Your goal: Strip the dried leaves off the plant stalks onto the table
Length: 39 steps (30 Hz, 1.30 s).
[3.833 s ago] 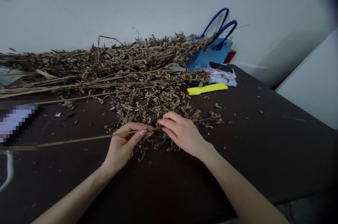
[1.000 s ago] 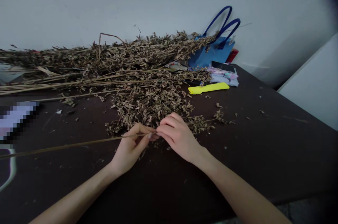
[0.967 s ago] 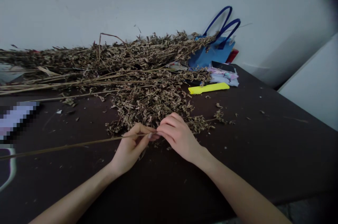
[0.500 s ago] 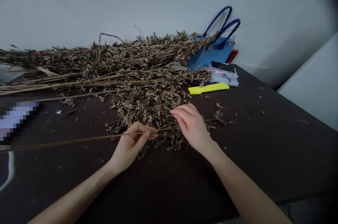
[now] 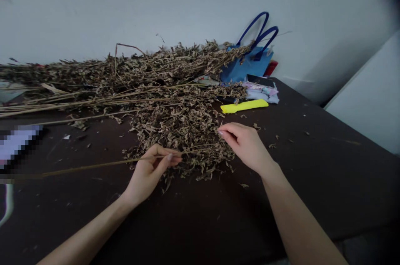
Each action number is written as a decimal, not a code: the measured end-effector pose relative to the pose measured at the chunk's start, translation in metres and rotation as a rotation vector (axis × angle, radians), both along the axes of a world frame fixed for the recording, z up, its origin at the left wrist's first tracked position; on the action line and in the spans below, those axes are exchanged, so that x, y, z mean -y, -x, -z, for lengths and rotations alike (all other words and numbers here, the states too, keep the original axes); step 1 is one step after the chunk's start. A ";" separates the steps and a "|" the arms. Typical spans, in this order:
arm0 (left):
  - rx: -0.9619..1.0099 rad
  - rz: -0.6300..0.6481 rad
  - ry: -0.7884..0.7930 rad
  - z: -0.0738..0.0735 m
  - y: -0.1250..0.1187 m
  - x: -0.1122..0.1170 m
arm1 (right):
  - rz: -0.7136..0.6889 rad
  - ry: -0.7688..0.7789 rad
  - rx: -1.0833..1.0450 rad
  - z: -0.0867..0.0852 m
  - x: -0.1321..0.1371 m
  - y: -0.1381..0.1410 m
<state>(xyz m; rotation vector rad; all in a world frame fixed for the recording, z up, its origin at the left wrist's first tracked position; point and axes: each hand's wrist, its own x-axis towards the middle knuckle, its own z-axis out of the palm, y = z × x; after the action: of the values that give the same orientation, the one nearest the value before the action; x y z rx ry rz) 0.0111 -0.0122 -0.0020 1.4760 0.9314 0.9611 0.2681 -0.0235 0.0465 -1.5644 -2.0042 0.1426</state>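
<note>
My left hand (image 5: 153, 169) is closed around a long, thin dried plant stem (image 5: 93, 166), which runs off to the left. The stem's thin far end lies over a pile of dry, curled brown leaves (image 5: 184, 125). At the right edge of that pile is my right hand (image 5: 246, 144), with thumb and fingertips pinched together. A small bit of dried leaf seems to show at those fingertips, but I cannot make out clearly what they hold.
Bundled dried plants (image 5: 150, 65) lie along the wall, with bare stems pointing left. Behind the pile's right side are a yellow strip (image 5: 245, 106), a blue bag (image 5: 246, 68) and a phone (image 5: 261, 81) on cloth. A blurred-out device (image 5: 18, 142) lies at left on the dark table (image 5: 312, 181).
My right hand has moved right, away from my left hand. The leafy sprig that lay right of it no longer shows there. The left hand keeps its hold on the stem.
</note>
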 end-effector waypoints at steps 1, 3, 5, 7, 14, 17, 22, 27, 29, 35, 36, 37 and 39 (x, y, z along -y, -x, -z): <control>0.001 -0.004 0.001 0.000 0.000 0.000 | -0.012 0.033 0.004 -0.001 0.001 -0.001; 0.002 -0.012 0.001 0.000 0.000 0.000 | -0.036 0.085 0.021 -0.003 0.002 -0.002; 0.002 -0.018 0.003 -0.001 0.000 0.000 | -0.048 0.115 0.039 -0.005 0.002 -0.004; 0.000 -0.026 0.014 -0.001 0.000 -0.001 | -0.047 0.118 0.050 -0.006 0.002 -0.006; 0.021 -0.033 0.075 -0.003 0.001 -0.001 | -0.103 0.149 0.085 -0.001 0.001 -0.005; 0.019 -0.032 0.079 -0.005 0.001 -0.001 | -0.149 0.179 0.116 0.004 0.002 0.002; 0.008 -0.032 0.058 -0.004 0.000 -0.002 | -0.141 0.116 0.165 0.010 0.003 0.013; 0.014 -0.026 0.069 -0.003 0.000 -0.001 | -0.164 0.084 0.200 0.012 0.005 0.021; 0.031 -0.026 0.087 -0.003 0.000 0.000 | -0.157 0.071 0.214 0.012 0.005 0.022; 0.079 -0.063 0.127 -0.001 0.000 -0.001 | -0.169 0.092 0.239 0.011 0.007 0.026; 0.090 -0.075 0.134 -0.001 0.000 -0.002 | -0.172 0.100 0.241 0.011 0.007 0.026; 0.102 -0.086 0.140 0.000 0.000 -0.002 | -0.176 0.109 0.243 0.011 0.007 0.027; 0.130 -0.100 0.153 0.001 0.000 -0.002 | -0.187 0.120 0.246 0.012 0.007 0.028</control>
<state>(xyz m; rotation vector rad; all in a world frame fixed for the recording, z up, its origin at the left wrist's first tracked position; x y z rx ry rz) 0.0112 -0.0100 -0.0029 1.2341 0.9685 1.0226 0.2405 -0.0301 0.0342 -1.5265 -2.3743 0.1521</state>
